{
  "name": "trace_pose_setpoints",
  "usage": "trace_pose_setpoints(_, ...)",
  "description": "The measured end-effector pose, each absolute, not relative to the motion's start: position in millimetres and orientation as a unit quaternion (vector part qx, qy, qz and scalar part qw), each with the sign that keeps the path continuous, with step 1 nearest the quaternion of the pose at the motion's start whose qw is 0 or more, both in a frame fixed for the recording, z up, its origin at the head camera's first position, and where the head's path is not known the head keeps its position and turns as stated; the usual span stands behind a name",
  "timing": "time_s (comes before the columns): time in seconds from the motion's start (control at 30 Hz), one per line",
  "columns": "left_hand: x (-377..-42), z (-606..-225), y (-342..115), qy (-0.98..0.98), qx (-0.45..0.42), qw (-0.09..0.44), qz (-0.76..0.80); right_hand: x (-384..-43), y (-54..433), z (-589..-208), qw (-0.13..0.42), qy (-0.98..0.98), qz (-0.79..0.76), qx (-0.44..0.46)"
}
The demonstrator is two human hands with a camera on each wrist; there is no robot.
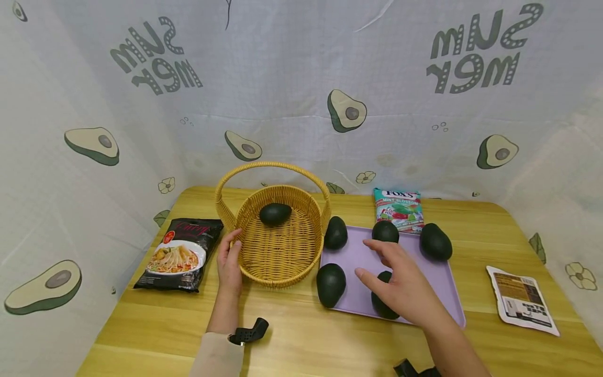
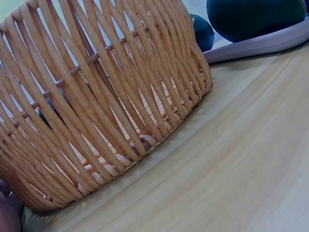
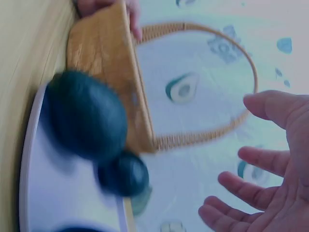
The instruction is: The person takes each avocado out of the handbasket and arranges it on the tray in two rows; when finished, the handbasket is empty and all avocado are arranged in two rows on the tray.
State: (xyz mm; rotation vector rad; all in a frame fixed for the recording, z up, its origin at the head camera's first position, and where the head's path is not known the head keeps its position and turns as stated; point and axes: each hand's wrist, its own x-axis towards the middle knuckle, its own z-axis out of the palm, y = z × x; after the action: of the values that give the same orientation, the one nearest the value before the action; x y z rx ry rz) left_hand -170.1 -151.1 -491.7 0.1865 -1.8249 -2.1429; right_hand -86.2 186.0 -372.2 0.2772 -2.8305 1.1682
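Note:
A yellow wicker basket (image 1: 278, 280) with a tall arched handle stands on the table, one dark green avocado (image 1: 275, 214) lying inside it. My left hand (image 1: 230, 264) grips the basket's left side at the rim. Over the lilac tray (image 1: 358, 293) hovers my right hand (image 1: 400, 280), fingers apart and nothing held. Beneath it is an avocado (image 1: 383, 301), partly hidden by the hand. Other avocados lie on or at the edges of the tray, among them a front left one (image 1: 331, 285) and a back right one (image 1: 435, 242). In the right wrist view, my right hand (image 3: 270, 169) shows spread fingers.
Left of the basket lies a black noodle packet (image 1: 181, 255). A green Fox's candy bag (image 1: 399, 209) is behind the tray. To the right lies a white and brown pouch (image 1: 522, 299). A printed curtain (image 1: 282, 104) hangs around the wooden table (image 1: 292, 335).

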Motion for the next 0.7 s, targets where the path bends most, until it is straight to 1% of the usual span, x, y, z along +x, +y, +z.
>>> trace_pose_setpoints(0.17,-171,-492,-152,-0.637,0.063,0.163,-0.751,-97,156,-369,0.036,-0.896,0.425,0.121)
trace_pose_setpoints(0.4,-172,-494,-153,-0.641,0.065,0.163,-0.747,-115,110,-367,0.0,-0.88,0.452,0.144)
trace_pose_setpoints(0.53,-172,-494,-152,-0.64,0.062,0.159,-0.749,-130,86,-368,0.007,-0.889,0.432,0.151)
trace_pose_setpoints(0.7,-172,-494,-153,-0.64,0.061,0.165,-0.748,-157,60,-370,0.01,-0.894,0.424,0.143)
